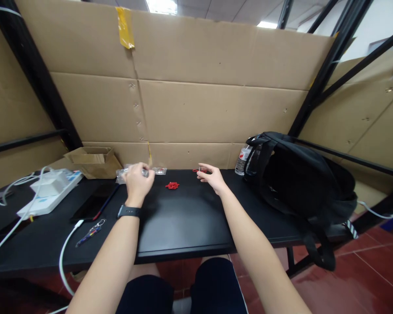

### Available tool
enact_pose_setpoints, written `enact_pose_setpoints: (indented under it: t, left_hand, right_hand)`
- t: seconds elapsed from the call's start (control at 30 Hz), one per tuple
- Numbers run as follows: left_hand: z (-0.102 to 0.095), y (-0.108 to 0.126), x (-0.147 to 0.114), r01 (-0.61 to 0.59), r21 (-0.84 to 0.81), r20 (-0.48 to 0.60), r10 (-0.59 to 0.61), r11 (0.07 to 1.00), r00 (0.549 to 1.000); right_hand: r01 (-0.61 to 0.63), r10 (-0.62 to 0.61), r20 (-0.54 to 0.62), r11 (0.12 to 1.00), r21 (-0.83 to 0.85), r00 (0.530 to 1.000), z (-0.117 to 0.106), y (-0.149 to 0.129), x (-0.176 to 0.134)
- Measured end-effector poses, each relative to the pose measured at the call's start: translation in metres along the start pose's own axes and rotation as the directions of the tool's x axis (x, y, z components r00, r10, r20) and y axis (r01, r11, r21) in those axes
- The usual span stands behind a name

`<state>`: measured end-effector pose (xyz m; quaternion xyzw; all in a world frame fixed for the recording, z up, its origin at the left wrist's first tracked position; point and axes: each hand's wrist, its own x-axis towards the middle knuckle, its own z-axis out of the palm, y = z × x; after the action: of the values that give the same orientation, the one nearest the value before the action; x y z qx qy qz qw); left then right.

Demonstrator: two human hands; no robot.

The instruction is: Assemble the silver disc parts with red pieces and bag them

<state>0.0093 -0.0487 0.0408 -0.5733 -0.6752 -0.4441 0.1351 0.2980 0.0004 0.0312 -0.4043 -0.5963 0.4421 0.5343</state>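
My left hand [138, 183], with a dark watch on its wrist, is curled at the back of the black table. A clear plastic packet [145, 172] shows between its thumb and fingers; more of the clear plastic [120, 175] sticks out on the left. Just right of this hand lies another small clear packet [160, 171]. A knotted bundle of red cord [172, 186] rests on the table between my hands. At the back, my right hand [212, 178] has thumb and forefinger apart beside a small red cord item [195, 170], partly hidden by the fingertips.
A black backpack [301, 174] and a water bottle [242, 160] stand on the right. Leftward are a brown paper bag [96, 163], a white power strip [49, 198], a dark phone [93, 203] and a keychain [91, 233]. Cardboard [196, 109] walls the back.
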Motion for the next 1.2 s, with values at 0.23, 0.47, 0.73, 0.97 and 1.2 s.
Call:
enact_pose_setpoints:
  t: [0.23, 0.47, 0.73, 0.97, 1.2]
  left_hand:
    - [0.026, 0.076, -0.049, -0.554, -0.286, 0.390, 0.623, 0.782, 0.678]
    - [0.040, 0.074, -0.061, -0.564, -0.400, 0.551, 0.682, 0.722, 0.482]
    - [0.039, 0.071, -0.065, -0.560, -0.443, 0.603, 0.695, 0.700, 0.392]
    - [0.041, 0.071, -0.070, -0.565, -0.412, 0.623, 0.674, 0.715, 0.397]
    - [0.042, 0.068, -0.070, -0.531, -0.397, 0.683, 0.627, 0.749, 0.374]
  right_hand:
    - [0.121, -0.150, -0.054, 0.928, -0.353, 0.987, -0.034, 0.000, 0.009]
    - [0.188, -0.113, 0.158, 0.758, -0.624, 0.981, -0.049, -0.009, 0.003]
    - [0.239, 0.100, 0.385, 0.635, -0.734, 0.918, -0.044, -0.025, -0.010]
    - [0.191, 0.329, 0.388, 0.498, -0.846, 0.861, -0.043, -0.032, -0.016]
    - [0.186, 0.370, 0.383, 0.469, -0.863, 0.846, -0.035, -0.027, -0.015]
